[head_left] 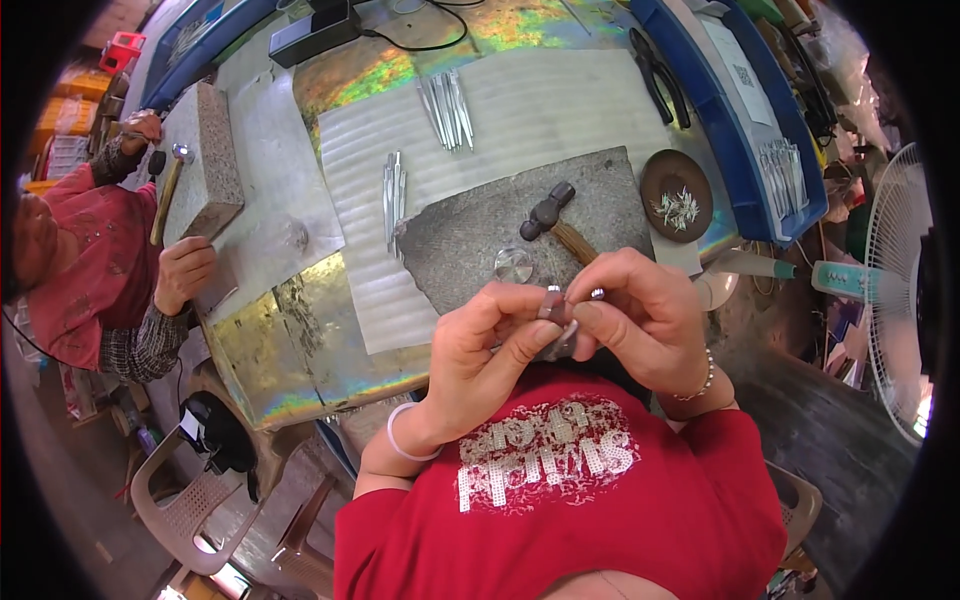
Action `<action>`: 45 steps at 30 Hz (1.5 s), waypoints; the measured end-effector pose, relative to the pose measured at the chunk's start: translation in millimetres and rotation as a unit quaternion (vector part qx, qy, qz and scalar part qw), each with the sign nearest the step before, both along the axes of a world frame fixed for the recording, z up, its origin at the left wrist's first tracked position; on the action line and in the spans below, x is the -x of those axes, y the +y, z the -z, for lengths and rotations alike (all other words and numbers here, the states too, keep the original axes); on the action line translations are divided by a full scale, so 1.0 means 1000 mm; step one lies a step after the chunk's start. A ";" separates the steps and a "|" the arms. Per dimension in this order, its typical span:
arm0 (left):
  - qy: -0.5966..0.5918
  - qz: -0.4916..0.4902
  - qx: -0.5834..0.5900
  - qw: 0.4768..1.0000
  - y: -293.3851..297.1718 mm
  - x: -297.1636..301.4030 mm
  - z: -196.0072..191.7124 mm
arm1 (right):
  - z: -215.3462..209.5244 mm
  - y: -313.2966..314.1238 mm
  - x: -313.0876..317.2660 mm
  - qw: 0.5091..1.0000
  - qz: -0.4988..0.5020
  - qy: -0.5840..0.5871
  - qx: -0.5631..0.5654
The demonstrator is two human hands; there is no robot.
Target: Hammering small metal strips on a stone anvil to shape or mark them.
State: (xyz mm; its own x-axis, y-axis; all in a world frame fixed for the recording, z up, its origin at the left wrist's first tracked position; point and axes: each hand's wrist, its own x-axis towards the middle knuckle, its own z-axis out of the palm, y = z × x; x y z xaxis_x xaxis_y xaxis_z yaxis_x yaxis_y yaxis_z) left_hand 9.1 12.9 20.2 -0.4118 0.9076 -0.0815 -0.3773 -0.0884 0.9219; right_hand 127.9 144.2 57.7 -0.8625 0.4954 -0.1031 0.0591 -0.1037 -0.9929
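Note:
Close together at the front of the stone slab (450,245), both my hands are pinched. Between the thumb and fingers of my left hand (490,335) is a small silvery metal piece (553,290). My right hand (645,315) pinches another thing with a shiny metal end (598,294); the fingers hide most of it. Just beyond my fingers a hammer (546,212) lies on the slab, its wooden handle running toward my right hand. A round clear disc-like thing (514,265) sits on the slab nearby.
A brown dish (658,172) of small metal pieces stands right of the slab. Bundles of metal rods (447,112) lie on white foam sheet (350,150). Pliers (658,80) and a blue tray (705,110) are far right; a fan (895,300) stands right. A co-worker's hand (185,273) is left.

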 end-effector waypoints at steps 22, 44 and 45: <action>0.141 0.035 -0.008 0.989 0.003 0.009 0.006 | 0.003 -0.002 0.006 0.963 0.022 0.033 -0.266; -0.018 0.216 0.148 0.965 0.021 0.032 -0.006 | 0.035 0.010 0.013 0.960 0.061 -0.037 0.272; -0.033 0.220 0.152 0.963 0.020 0.032 -0.007 | 0.036 0.009 0.013 0.959 0.059 -0.039 0.273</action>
State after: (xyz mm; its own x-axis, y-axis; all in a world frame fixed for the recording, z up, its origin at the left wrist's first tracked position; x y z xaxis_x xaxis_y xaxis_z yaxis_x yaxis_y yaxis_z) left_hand -22.8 33.2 26.8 0.0217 0.9234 -0.3832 -0.3758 0.3628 0.8527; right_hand 114.8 153.0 21.7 -0.7828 0.4434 -0.4366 0.0864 -0.6175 -0.7818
